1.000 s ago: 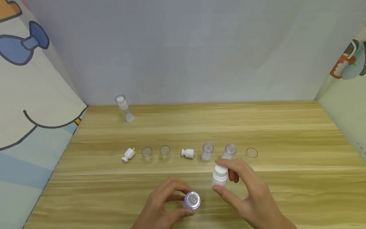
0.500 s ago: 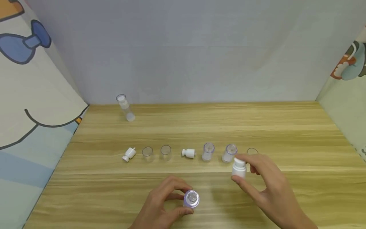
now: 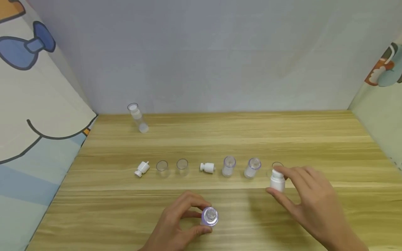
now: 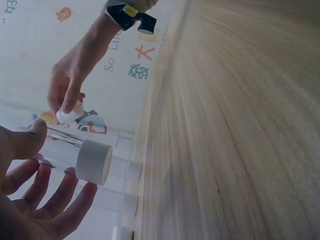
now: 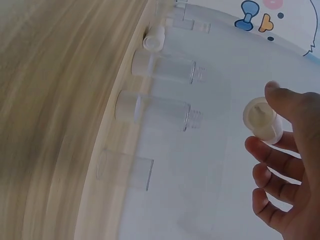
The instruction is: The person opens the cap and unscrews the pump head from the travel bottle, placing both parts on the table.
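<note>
Held bottle and white top apart; upsetting the row is the chief risk

The left hand (image 3: 176,223) holds a clear bottle (image 3: 209,217) by its sides, thumb and fingers on opposite faces. Its neck points up in the head view, and the left wrist view shows a white base (image 4: 94,162) that appears raised off the worktop (image 3: 201,139). The right hand (image 3: 314,198) pinches a white pump top (image 3: 277,182) between thumb and finger, above the worktop and well apart from the bottle.

Two similar bottles, a near one (image 3: 252,168) and a farther one (image 3: 228,167), stand upright to the left of the right hand. A clear cup (image 5: 126,169) stands beyond that hand, partly hidden in the head view.

Findings on risk: a low sweep of the right hand could knock over the clear cup or the near bottle, both likely light and easily tipped. The pinch on the pump top rests on few contact points; a loosened thumb could let it drop or turn. Should the top meet the bottle's neck at a slant, it would probably seat crooked. Too hard a squeeze on the smooth bottle wall may make it slip.
</note>
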Action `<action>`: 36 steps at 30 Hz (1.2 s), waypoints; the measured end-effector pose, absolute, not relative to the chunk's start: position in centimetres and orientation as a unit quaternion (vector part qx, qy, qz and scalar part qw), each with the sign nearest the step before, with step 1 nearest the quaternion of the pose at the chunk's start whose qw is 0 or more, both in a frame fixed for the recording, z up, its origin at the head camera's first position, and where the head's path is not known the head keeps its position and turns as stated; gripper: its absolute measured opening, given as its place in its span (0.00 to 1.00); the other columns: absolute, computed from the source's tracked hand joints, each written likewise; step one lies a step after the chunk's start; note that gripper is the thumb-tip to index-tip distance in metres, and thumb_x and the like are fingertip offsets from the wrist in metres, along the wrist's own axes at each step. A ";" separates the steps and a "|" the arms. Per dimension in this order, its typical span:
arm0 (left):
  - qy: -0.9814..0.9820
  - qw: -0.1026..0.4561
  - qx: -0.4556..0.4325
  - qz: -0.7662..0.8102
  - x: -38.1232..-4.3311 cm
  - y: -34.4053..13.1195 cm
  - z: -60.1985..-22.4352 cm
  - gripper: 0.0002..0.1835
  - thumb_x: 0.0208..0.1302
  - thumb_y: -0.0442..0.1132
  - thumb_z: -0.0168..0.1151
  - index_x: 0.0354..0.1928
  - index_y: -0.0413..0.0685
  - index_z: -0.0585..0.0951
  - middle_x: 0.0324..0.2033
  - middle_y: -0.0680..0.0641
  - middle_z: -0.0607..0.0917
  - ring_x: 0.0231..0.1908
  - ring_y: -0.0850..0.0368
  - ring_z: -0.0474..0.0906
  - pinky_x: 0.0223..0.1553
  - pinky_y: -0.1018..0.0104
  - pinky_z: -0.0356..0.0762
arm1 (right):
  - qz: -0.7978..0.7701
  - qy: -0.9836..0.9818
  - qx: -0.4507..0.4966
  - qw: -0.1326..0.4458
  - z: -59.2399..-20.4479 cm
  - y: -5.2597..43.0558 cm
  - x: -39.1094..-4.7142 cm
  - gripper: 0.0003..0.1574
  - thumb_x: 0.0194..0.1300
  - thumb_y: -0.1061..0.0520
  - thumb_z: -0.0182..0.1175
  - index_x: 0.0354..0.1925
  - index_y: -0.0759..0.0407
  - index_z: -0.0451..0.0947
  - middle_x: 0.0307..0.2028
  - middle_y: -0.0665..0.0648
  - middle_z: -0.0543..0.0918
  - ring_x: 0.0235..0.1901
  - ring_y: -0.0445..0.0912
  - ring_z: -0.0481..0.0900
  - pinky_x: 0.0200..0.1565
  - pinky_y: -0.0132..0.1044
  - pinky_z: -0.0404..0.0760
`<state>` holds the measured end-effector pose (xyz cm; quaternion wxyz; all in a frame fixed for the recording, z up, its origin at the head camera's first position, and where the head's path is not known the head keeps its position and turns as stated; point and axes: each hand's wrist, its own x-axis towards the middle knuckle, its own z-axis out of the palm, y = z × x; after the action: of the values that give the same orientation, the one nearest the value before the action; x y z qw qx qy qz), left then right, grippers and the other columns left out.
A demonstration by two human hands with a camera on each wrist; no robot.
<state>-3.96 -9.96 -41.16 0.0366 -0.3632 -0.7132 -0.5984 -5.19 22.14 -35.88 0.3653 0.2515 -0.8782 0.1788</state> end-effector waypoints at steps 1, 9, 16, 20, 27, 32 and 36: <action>-0.713 0.037 -0.363 -0.598 -4.0 -10.0 -41.2 0.25 0.57 0.30 0.77 0.56 0.42 0.80 0.49 0.42 0.83 0.51 0.58 0.83 0.46 0.63 0.90 | 0.171 -0.880 0.251 0.365 -35.9 22.4 -5.2 0.42 0.77 0.28 0.50 0.49 0.63 0.86 0.34 0.54 0.88 0.33 0.50 0.78 0.43 0.39 0.73; -0.717 0.033 -0.358 -0.598 -3.9 -10.1 -41.3 0.24 0.58 0.31 0.77 0.56 0.42 0.80 0.50 0.42 0.83 0.51 0.58 0.83 0.47 0.63 0.90 | 0.111 -0.914 0.219 0.323 -36.2 24.4 -5.2 0.47 0.76 0.24 0.45 0.46 0.64 0.86 0.39 0.59 0.87 0.37 0.56 0.82 0.39 0.47 0.75; -0.718 0.041 -0.355 -0.598 -4.0 -10.2 -41.4 0.25 0.56 0.30 0.78 0.55 0.42 0.80 0.49 0.42 0.83 0.50 0.59 0.83 0.46 0.63 0.90 | 0.097 -0.919 0.216 0.314 -36.6 25.8 -5.4 0.47 0.76 0.24 0.44 0.47 0.64 0.85 0.39 0.60 0.87 0.38 0.58 0.84 0.38 0.52 0.78; -0.719 0.045 -0.352 -0.598 -4.0 -10.3 -41.4 0.25 0.56 0.29 0.78 0.55 0.42 0.80 0.48 0.43 0.83 0.50 0.59 0.84 0.46 0.63 0.90 | 0.098 -0.919 0.214 0.317 -36.9 26.4 -5.7 0.49 0.76 0.23 0.44 0.45 0.65 0.85 0.39 0.60 0.87 0.38 0.58 0.85 0.36 0.54 0.78; -0.723 0.042 -0.348 -0.595 -3.9 -10.4 -41.2 0.25 0.56 0.29 0.78 0.55 0.42 0.80 0.49 0.42 0.83 0.50 0.60 0.83 0.46 0.63 0.90 | 0.088 -0.929 0.205 0.296 -37.5 27.5 -6.1 0.52 0.76 0.21 0.41 0.44 0.66 0.84 0.38 0.59 0.86 0.36 0.56 0.84 0.33 0.54 0.79; -0.727 0.039 -0.343 -0.593 -3.8 -10.4 -41.1 0.24 0.56 0.30 0.78 0.55 0.43 0.80 0.49 0.43 0.83 0.50 0.60 0.83 0.46 0.64 0.90 | 0.101 -0.942 0.190 0.259 -38.3 28.2 -6.4 0.50 0.73 0.20 0.46 0.44 0.65 0.84 0.39 0.59 0.87 0.38 0.58 0.85 0.38 0.58 0.80; -0.735 0.014 -0.320 -0.598 -3.7 -10.5 -40.8 0.24 0.57 0.31 0.78 0.55 0.47 0.81 0.49 0.46 0.84 0.51 0.62 0.83 0.47 0.63 0.90 | 0.107 -0.953 0.176 0.224 -39.2 28.8 -6.8 0.35 0.62 0.31 0.70 0.44 0.62 0.84 0.41 0.58 0.87 0.40 0.59 0.85 0.41 0.60 0.81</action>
<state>-3.73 -10.45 -40.83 0.0144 -0.3195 -0.7349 -0.5980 -6.83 28.77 -39.16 0.2240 0.1760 -0.9526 0.1066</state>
